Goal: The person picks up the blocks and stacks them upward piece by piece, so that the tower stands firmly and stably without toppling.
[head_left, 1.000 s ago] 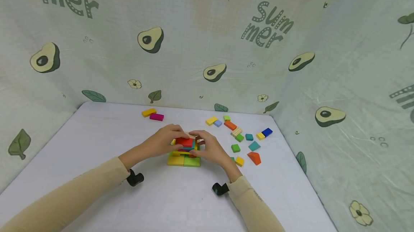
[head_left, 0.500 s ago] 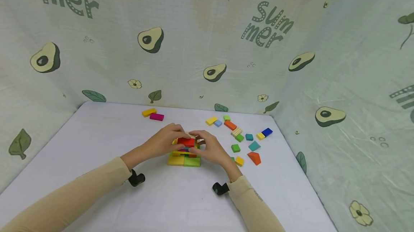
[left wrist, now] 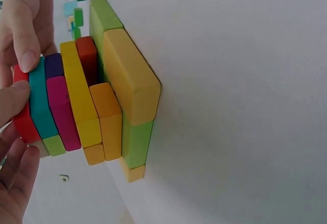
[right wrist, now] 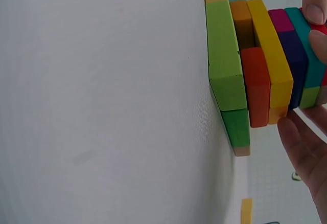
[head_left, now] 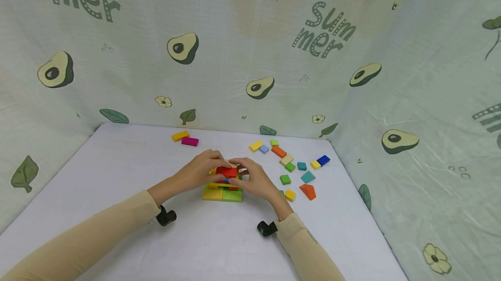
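A tower of coloured wooden toy blocks [left wrist: 76,101] stands on the white table, built in layers over a green and yellow base [head_left: 222,195]. On its top layer lies a red block [head_left: 226,172], just above a teal block [left wrist: 42,101]. From the left, my left hand [head_left: 197,169] pinches the red block between thumb and fingers. My right hand [head_left: 252,178] holds the tower's upper layers from the right, its thumb across the edges of the red and teal blocks. Fingers of both hands reach behind the tower, where a plain wood block [left wrist: 40,147] partly shows.
Several loose blocks lie to the right, among them an orange wedge [head_left: 308,192], a teal block [head_left: 308,176] and a blue block [head_left: 323,159]. A yellow block [head_left: 180,135] and a magenta block [head_left: 190,141] lie at the back left. A patterned cloth [head_left: 219,55] hangs behind.
The red block has shifted slightly to the right with my left hand and now covers more of the teal block. My right hand has barely moved.
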`<state>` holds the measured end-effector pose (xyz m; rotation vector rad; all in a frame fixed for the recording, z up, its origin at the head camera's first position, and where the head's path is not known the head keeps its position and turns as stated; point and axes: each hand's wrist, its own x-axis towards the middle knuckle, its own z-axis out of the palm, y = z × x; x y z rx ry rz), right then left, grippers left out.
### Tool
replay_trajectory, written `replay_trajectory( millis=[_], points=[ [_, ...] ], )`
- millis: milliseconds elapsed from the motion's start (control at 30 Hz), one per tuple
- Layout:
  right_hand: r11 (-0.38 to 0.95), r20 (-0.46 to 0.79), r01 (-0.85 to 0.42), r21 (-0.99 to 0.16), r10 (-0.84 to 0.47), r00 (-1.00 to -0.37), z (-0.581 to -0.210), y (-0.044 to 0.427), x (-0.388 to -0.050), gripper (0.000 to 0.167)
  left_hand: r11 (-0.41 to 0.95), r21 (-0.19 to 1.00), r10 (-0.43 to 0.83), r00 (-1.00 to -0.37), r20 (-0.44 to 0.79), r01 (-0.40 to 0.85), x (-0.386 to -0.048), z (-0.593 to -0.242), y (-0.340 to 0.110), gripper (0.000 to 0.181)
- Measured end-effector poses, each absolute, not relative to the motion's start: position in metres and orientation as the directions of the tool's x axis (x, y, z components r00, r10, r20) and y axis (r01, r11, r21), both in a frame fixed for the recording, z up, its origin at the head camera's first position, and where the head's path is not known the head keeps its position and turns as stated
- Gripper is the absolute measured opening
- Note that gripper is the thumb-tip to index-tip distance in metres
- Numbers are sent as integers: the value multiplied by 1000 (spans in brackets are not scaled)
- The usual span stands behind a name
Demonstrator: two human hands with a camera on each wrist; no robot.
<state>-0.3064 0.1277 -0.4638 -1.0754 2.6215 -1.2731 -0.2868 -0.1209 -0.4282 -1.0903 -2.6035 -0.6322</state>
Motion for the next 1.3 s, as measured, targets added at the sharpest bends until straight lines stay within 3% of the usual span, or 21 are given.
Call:
replay_trajectory(
  millis=[267, 500, 900, 1300],
  points=[
    [432, 253, -571, -698, -598, -761, -464, 127, -306, 57, 637, 364, 579, -733, 358, 680, -292, -420, -134, 40],
    [452, 238, -560, -695, -590, -772, -463, 127, -307, 57, 705, 379, 462, -793, 397, 600, -328, -424, -174, 40],
    [434, 253, -570, -698, -595, -763, -464, 128, -306, 57, 822, 349, 398, -892, 213, 450, -383, -458, -228, 51],
    [438, 244, -561, -703, -592, -768, -463, 127, -305, 57, 856, 337, 392, -917, 71, 392, -401, -472, -232, 56]
  ],
)
